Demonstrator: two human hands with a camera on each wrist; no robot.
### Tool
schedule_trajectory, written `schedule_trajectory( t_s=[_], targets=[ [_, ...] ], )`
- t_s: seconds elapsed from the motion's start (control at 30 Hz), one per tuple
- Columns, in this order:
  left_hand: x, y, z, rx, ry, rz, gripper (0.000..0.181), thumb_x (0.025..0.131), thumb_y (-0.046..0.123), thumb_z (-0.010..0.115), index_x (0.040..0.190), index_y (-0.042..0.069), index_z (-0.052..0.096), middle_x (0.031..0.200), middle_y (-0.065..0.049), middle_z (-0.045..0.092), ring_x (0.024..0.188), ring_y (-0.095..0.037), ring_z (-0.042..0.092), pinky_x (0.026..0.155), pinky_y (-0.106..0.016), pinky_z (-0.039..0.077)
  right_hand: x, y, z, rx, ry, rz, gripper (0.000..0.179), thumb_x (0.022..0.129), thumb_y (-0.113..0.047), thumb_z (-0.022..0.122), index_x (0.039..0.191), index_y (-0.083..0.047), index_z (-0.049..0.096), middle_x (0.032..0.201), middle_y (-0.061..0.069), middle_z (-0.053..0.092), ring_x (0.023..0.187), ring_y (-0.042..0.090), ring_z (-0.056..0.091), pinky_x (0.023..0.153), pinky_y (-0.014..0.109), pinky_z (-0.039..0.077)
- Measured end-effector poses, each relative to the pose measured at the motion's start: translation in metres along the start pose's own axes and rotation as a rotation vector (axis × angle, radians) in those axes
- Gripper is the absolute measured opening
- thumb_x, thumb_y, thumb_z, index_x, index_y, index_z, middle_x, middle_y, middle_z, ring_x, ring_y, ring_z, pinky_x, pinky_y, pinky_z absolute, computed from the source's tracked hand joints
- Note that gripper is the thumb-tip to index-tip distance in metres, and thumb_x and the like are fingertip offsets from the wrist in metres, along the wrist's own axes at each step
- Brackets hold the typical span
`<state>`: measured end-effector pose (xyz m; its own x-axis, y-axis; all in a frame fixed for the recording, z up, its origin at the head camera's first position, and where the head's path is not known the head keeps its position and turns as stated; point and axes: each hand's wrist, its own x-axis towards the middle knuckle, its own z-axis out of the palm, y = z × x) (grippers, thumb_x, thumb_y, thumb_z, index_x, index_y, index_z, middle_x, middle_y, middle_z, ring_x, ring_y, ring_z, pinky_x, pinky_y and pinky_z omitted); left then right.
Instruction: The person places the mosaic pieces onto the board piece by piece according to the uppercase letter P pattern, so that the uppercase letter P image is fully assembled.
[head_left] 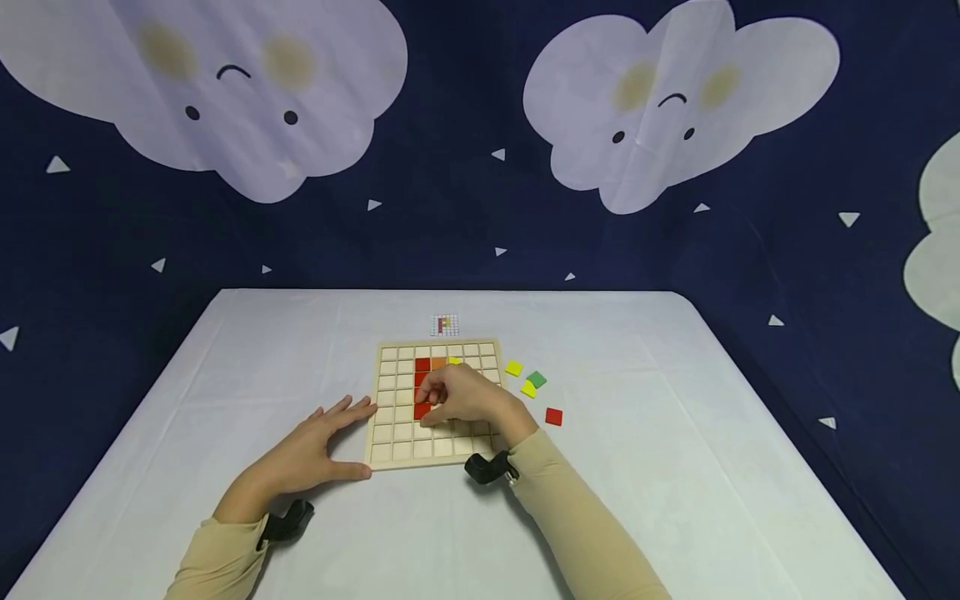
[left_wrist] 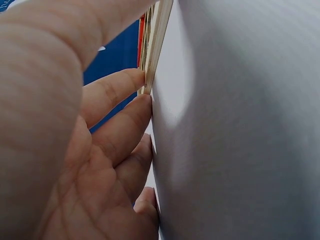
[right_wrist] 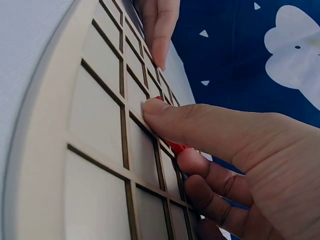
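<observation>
Spread left hand (head_left: 309, 448) touches the wooden grid board (head_left: 383, 433); right hand (head_left: 471, 395), pinch unclear, seemingly seats a red tile (head_left: 422, 412), needing alignment next.

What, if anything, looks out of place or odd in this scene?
On the table, nothing looks spilled or damaged; loose tiles merely lie scattered right of the board. The backdrop looks odd: its cloud faces are upside down, eyes below mouths.
</observation>
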<state>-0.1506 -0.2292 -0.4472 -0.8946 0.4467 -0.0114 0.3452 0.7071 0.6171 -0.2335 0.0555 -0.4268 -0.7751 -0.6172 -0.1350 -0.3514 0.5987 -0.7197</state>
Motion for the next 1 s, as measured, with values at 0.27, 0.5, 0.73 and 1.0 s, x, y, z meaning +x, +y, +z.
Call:
schedule_trajectory(
  t_s=[0.27,0.5,0.73,1.0],
  targets=[
    [0.0013,0.0004,-0.0011,0.010,0.008,0.010,0.093,0.080,0.047,0.093,0.158,0.013,0.054,0.168,-0.017,0.046,0.159,-0.053,0.031,0.126,-0.078,0.020,-0.0003,-0.0017,-0.0018,-0.018,0.010,-0.008,0.020,0.087,-0.014,0.091,0.101,-0.016,0.076,0.085,-0.007,0.064,0.082,0.008,0.057,0.074,0.020,0.047],
    [0.0023,0.0001,-0.0006,0.001,0.008,-0.001,0.094,0.079,0.046,0.093,0.158,0.012,0.055,0.168,-0.017,0.046,0.159,-0.053,0.031,0.127,-0.078,0.018,0.0004,-0.0009,-0.0023,-0.002,0.010,-0.008,0.020,0.087,-0.014,0.091,0.100,-0.016,0.077,0.084,-0.007,0.064,0.081,0.008,0.056,0.073,0.019,0.047],
    [0.0014,0.0021,-0.0009,0.006,0.011,0.002,0.094,0.079,0.046,0.094,0.157,0.012,0.055,0.167,-0.018,0.048,0.158,-0.054,0.032,0.126,-0.078,0.020,0.0009,0.0011,-0.0013,0.012,0.019,-0.002,0.018,0.086,-0.016,0.092,0.098,-0.017,0.077,0.082,-0.008,0.063,0.078,0.007,0.056,0.072,0.020,0.046],
    [-0.0003,0.0027,0.0002,0.002,-0.008,-0.016,0.094,0.078,0.046,0.094,0.157,0.013,0.055,0.167,-0.017,0.047,0.159,-0.053,0.033,0.127,-0.077,0.020,0.0016,0.0035,0.0018,0.033,0.014,0.006,0.020,0.085,-0.015,0.092,0.097,-0.017,0.077,0.080,-0.008,0.063,0.076,0.006,0.056,0.072,0.020,0.046]
  ],
)
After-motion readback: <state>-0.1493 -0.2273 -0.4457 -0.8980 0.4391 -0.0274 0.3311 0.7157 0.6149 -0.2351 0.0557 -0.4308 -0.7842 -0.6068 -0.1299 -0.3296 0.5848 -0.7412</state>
